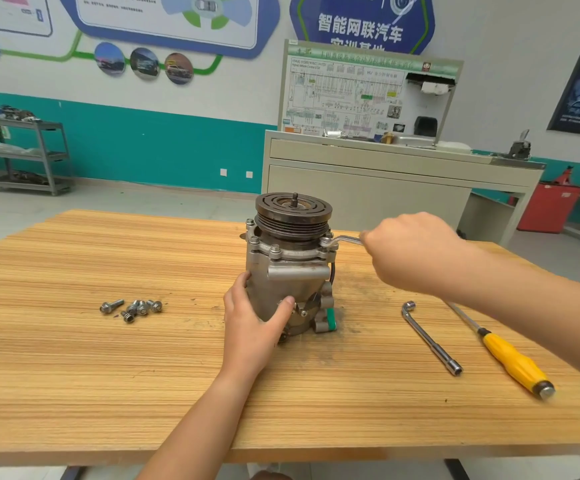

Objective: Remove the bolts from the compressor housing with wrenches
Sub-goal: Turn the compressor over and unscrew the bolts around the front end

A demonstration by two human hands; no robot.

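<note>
I look down on the wooden table [74,375], with the compressor housing [281,282] upright near its middle, its dark pulley [293,216] on top. My left hand [252,323] grasps the housing's near left side, thumb and fingers curled against the metal. My right hand [410,251] is clenched around the handle of a wrench [345,240], whose head sits on a bolt at the flange's right edge. To the right lie a yellow-handled screwdriver [510,358] and an L-shaped socket wrench [430,341]. More flange bolts [275,249] stand in place; loose bolts [132,307] cluster on the left
</note>
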